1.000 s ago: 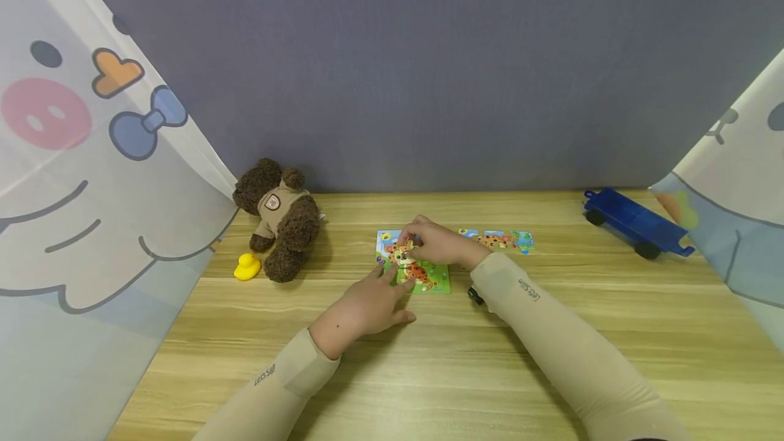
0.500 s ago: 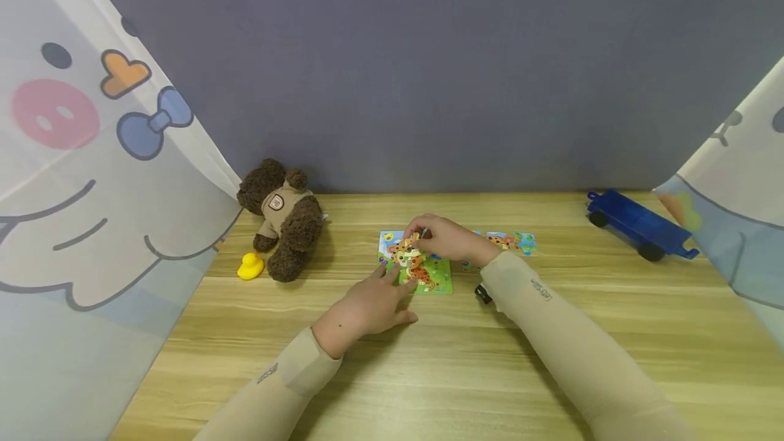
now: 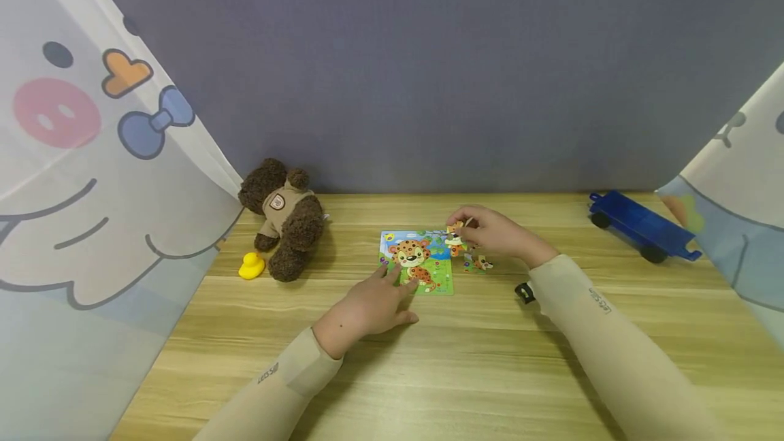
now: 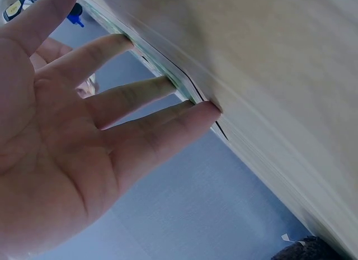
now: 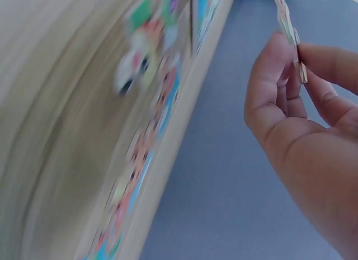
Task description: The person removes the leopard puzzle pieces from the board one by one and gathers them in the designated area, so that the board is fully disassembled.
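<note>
A square picture board [image 3: 439, 281] with a spotted leopard cub on grass lies on the table. My left hand [image 3: 370, 301] rests at its lower left with fingers spread, fingertips on the board's edge; the left wrist view shows those straight fingers [image 4: 134, 100] too. To the right of the board, my right hand [image 3: 493, 233] pinches a jigsaw puzzle piece [image 3: 454, 242] printed with orange and cream. In the right wrist view the puzzle piece is seen edge-on between thumb and finger, raised off the table. Just below that hand lie loose puzzle pieces [image 3: 479, 263].
A brown teddy bear [image 3: 288, 216] and a yellow rubber duck [image 3: 251, 266] are at the left. On the far right stands a blue toy wagon [image 3: 640, 223]. More printed pieces [image 5: 142, 154] lie in a row in the right wrist view. A grey wall closes the back.
My right hand has moved right from over the board with the puzzle piece in its fingers, uncovering the leopard's face. My left hand has stayed in place.
</note>
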`<control>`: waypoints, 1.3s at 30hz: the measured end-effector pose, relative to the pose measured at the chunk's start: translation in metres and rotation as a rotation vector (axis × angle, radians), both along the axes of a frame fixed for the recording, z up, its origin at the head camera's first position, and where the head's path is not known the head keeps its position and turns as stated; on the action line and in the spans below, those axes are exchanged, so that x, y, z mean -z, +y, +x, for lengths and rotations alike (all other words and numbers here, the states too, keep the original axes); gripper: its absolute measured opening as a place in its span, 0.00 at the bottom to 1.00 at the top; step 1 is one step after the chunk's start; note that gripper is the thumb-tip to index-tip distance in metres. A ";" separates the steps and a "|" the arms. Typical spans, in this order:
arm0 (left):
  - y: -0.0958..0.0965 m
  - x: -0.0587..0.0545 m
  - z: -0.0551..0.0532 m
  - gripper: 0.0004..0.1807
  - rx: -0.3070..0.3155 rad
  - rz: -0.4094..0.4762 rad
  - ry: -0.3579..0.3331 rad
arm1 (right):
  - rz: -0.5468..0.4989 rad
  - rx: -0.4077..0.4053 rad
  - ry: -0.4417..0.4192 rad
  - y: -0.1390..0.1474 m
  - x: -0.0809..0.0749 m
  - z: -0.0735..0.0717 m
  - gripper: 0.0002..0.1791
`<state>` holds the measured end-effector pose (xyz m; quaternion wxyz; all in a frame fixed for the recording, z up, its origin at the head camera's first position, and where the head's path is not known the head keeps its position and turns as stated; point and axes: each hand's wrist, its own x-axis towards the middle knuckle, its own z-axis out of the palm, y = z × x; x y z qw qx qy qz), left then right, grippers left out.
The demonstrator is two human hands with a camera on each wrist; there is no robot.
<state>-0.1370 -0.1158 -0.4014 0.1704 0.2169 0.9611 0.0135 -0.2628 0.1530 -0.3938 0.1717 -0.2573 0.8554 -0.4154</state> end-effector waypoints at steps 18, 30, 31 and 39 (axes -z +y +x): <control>-0.001 -0.001 0.002 0.39 -0.003 -0.003 0.001 | 0.114 -0.057 -0.146 0.073 0.018 0.007 0.13; 0.000 -0.002 0.002 0.40 0.010 0.001 0.009 | 0.161 -0.047 -0.064 0.075 0.022 0.008 0.11; 0.000 -0.001 0.002 0.40 0.009 0.002 0.008 | 0.165 -0.048 -0.058 0.075 0.022 0.007 0.11; 0.000 -0.001 0.001 0.40 0.009 -0.004 0.010 | 0.223 -0.050 0.012 0.075 0.021 0.006 0.09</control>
